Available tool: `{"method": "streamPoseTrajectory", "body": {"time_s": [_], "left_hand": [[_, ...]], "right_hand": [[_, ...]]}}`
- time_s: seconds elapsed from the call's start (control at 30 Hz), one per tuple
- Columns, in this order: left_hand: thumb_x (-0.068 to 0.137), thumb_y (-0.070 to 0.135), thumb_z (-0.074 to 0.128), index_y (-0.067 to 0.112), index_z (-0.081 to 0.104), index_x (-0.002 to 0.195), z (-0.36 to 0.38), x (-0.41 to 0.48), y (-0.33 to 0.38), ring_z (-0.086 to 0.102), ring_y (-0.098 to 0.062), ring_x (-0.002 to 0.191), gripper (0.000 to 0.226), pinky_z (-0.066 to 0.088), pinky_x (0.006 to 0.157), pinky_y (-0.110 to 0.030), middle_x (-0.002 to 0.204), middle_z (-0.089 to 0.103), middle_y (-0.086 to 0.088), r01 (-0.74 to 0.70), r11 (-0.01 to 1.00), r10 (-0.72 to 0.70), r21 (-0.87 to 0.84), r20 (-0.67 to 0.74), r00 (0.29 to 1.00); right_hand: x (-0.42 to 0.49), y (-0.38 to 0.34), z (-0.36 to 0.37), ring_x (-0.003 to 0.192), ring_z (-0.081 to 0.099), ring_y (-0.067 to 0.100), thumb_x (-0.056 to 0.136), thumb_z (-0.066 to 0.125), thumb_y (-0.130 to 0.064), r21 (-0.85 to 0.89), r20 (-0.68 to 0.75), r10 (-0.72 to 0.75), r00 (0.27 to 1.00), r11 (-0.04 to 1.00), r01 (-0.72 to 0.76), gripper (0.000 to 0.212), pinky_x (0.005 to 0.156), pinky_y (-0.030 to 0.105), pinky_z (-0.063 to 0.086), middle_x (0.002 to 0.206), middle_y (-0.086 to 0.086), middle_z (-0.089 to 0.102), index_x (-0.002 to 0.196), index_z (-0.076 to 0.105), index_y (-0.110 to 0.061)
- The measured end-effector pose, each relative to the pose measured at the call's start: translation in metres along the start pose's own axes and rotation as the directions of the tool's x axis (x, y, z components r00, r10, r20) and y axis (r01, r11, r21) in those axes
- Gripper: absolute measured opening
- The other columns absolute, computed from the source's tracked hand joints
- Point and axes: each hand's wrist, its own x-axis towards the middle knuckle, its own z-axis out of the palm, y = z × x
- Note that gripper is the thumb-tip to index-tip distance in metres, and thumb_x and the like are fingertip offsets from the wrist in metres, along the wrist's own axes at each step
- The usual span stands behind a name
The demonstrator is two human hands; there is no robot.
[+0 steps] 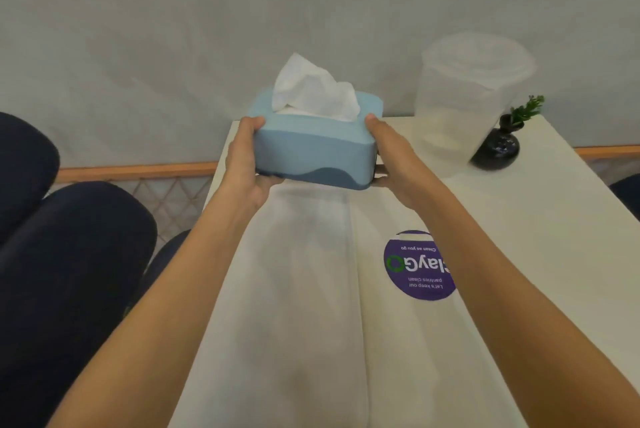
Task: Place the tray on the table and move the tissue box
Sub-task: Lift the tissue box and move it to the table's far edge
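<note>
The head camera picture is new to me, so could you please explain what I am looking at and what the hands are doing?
There is no machine here: a person wears a camera on the head, looking forward and down along both bare arms. The left hand and right hand hold a blue tissue box by its two ends, a white tissue sticking out on top; whether it is lifted or resting I cannot tell. Below is a pale table with a round purple sticker. At the far right stand a clear lidded container and a small black vase with a green sprig. No tray is in view.
</note>
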Motion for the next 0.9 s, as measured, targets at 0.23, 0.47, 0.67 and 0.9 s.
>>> {"method": "streamPoseTrajectory", "body": {"time_s": [0.23,0.47,0.67,0.9], "left_hand": [[0.081,0.039,0.064,0.015,0.044,0.128,-0.036,0.041,0.017,0.058,-0.026,0.106,0.057,0.059,0.084,-0.043,0.114,0.055,-0.008,-0.066,0.998,0.066,0.005,-0.003,0.998],[0.083,0.049,0.051,0.022,0.046,0.119,-0.059,0.096,0.019,0.057,-0.02,0.104,0.045,0.049,0.101,-0.042,0.116,0.058,-0.005,-0.05,0.952,0.064,0.303,-0.035,0.997],[0.073,0.056,0.041,0.025,0.044,0.115,-0.066,0.125,0.017,0.054,-0.025,0.112,0.052,0.044,0.104,-0.046,0.121,0.057,-0.006,-0.016,0.884,0.021,0.467,-0.007,1.0],[0.08,0.054,0.037,0.024,0.042,0.114,-0.073,0.153,0.017,0.053,-0.026,0.113,0.046,0.043,0.105,-0.048,0.122,0.056,-0.007,-0.012,0.84,0.012,0.542,0.004,1.0]], "right_hand": [[0.056,-0.01,0.058,0.101,0.06,0.025,0.09,0.042,-0.053,-0.026,-0.033,0.01,0.999,1.0,-0.011,0.048,0.09,0.046,0.053,0.118,0.005,0.06,0.127,0.05,-0.023],[0.108,0.008,0.095,0.107,0.059,0.027,0.089,0.04,-0.052,-0.012,-0.084,0.053,0.995,0.998,-0.054,0.041,0.097,0.048,0.05,0.12,0.008,0.062,0.117,0.052,-0.026],[0.143,0.021,0.109,0.109,0.059,0.028,0.09,0.037,-0.049,0.029,-0.141,0.084,0.986,0.996,-0.081,0.041,0.095,0.043,0.048,0.12,0.008,0.061,0.12,0.052,-0.025],[0.164,0.034,0.122,0.112,0.057,0.028,0.081,0.037,-0.056,0.036,-0.172,0.135,0.976,0.991,-0.131,0.057,0.099,0.046,0.047,0.125,0.004,0.06,0.129,0.051,-0.029]]}}
